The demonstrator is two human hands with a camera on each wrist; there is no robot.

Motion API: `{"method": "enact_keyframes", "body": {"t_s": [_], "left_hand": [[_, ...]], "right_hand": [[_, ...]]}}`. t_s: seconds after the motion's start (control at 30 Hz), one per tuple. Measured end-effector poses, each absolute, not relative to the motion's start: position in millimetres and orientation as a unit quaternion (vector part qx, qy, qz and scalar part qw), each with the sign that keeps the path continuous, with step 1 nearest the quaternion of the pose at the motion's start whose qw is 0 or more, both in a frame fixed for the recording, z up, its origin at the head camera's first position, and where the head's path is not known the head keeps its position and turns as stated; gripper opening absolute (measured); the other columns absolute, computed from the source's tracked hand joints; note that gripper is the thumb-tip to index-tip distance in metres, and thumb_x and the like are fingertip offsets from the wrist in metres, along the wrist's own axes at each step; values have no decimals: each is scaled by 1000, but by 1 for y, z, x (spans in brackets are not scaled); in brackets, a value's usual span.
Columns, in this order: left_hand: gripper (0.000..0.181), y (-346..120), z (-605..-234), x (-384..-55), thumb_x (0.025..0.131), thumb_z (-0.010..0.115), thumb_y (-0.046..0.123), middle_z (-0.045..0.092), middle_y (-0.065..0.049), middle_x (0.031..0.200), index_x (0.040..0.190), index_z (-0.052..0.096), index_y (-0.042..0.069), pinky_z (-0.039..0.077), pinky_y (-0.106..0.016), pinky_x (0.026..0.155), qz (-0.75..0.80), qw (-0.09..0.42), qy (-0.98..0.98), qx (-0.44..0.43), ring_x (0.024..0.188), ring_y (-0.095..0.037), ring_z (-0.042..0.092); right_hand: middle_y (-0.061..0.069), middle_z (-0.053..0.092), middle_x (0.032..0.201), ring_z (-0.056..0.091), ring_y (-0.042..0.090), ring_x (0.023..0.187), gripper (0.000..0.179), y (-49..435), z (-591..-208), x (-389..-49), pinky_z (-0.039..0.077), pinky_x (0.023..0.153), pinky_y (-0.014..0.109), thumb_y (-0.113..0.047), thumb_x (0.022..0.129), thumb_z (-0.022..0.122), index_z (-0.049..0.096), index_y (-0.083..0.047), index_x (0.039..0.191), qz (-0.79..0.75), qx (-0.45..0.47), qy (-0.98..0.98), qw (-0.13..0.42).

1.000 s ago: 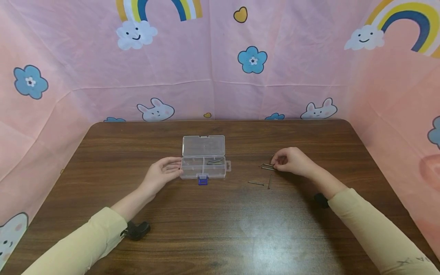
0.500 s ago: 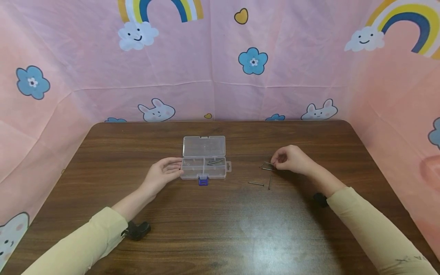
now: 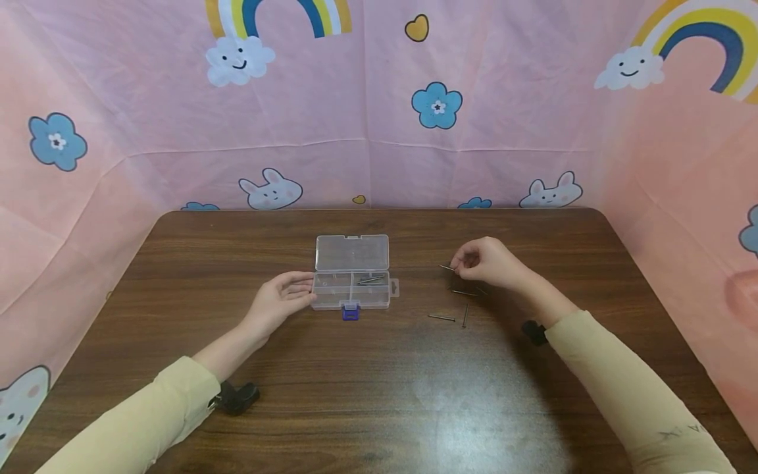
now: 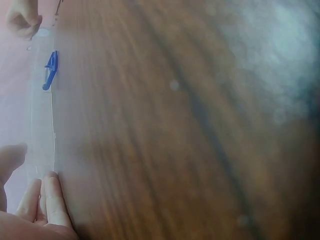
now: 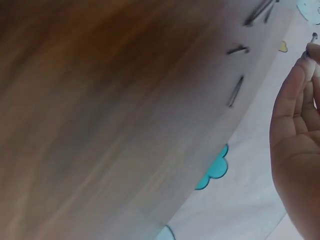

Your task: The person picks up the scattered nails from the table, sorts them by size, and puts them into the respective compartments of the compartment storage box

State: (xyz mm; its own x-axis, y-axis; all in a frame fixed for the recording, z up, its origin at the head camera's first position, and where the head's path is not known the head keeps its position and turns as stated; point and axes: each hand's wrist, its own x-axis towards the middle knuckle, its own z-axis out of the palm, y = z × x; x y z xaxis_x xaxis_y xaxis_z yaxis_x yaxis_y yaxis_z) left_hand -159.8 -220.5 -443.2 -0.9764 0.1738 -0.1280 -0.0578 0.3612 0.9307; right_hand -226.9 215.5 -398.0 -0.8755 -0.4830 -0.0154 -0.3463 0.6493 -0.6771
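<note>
My right hand (image 3: 493, 264) pinches a thin metal nail (image 3: 447, 267) between thumb and fingertips, above the table. The nail's dark head (image 5: 314, 36) sticks out past the fingertips in the right wrist view. Several more nails (image 3: 441, 317) lie loose on the wood below and in front of that hand. To their left stands a clear plastic compartment box (image 3: 372, 303), its lid (image 3: 352, 253) tipped back and its blue latch (image 3: 351, 313) facing front. A few nails (image 3: 371, 280) rest in its back right compartment. My left hand (image 3: 277, 299) touches the box's left end with nearly straight fingers.
The dark brown wooden table (image 3: 355, 395) ends at a pink cloth (image 3: 331, 112) printed with rainbows, flowers and rabbits, which surrounds its back and sides. Black wrist devices (image 3: 237, 398) hang below both cuffs.
My right hand has lifted a nail from the loose ones and moved up and left with it. My left hand and the box have stayed put.
</note>
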Motion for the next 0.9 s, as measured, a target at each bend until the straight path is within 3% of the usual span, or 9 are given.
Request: {"method": "enact_keyframes", "body": {"t_s": [0.9], "left_hand": [[53, -219, -442, -158, 102, 72, 9, 60, -31, 146, 149, 52, -6, 56, -9, 95, 571, 100, 814, 35, 135, -44, 62]], "right_hand": [[9, 79, 95, 62, 14, 80, 10, 118, -394, -242, 56, 75, 24, -1, 93, 71, 80, -1, 97, -402, -291, 862, 105]]}}
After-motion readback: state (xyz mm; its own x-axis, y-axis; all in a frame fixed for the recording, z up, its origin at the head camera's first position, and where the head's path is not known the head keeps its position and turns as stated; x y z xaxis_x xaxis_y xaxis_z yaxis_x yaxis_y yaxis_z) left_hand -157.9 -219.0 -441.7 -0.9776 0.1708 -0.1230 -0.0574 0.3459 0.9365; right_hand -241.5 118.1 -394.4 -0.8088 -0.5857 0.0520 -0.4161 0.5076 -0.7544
